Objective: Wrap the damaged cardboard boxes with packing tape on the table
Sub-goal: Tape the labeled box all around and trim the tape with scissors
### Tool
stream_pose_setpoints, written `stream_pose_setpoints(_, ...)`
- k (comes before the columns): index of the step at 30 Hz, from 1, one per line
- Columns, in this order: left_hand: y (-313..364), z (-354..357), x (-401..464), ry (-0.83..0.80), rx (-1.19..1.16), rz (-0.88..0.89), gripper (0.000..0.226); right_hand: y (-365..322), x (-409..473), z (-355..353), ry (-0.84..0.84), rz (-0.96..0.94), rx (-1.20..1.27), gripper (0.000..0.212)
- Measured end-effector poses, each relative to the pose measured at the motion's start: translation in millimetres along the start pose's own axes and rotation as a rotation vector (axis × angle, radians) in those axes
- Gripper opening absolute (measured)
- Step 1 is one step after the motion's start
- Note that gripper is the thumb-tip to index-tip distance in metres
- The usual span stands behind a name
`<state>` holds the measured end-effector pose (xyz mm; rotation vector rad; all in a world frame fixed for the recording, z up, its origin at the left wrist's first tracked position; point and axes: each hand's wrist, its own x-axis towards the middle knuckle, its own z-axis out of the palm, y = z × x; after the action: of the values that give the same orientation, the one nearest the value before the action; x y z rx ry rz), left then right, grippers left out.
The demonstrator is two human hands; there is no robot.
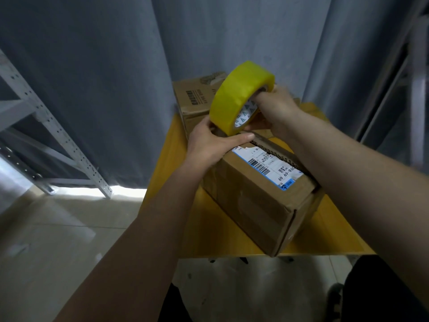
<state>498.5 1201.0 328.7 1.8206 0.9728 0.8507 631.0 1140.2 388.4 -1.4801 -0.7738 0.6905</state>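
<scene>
The far end of the near cardboard box (260, 196) is hidden behind the tape roll (239, 98) and both hands. The roll is gripped by the right hand (276, 112), fingers curled into its core, just above that end. The left hand (209, 142) is laid over the box's far corner, thumb pressed flat along the top edge. A second box (192, 98) is partly hidden behind. The near box's corner overhangs the desk (209, 228) edge; bare floor lies to the left.
</scene>
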Motion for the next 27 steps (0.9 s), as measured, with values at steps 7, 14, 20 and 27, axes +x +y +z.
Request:
stream_pose_setpoints(7, 5, 0, 3, 0.021, 0.046, 0.037, 0.106, 5, -2, 2, 0.074, 0.013, 0.094, 0.004)
stream_pose_setpoints(14, 7, 0, 0, -0.037, 0.175, 0.019, 0.089, 11, -1, 1, 0.08, 0.041, 0.111, 0.005)
stream_pose_setpoints(20, 6, -5, -6, -0.13, 0.21, -0.049, 0.085, 14, 3, -1, 0.011, 0.021, 0.026, 0.007)
stream_pose_setpoints(27, 2, -8, -12, -0.127, 0.207, -0.077, 0.094, 18, 9, -6, -0.019, -0.043, 0.0, 0.008)
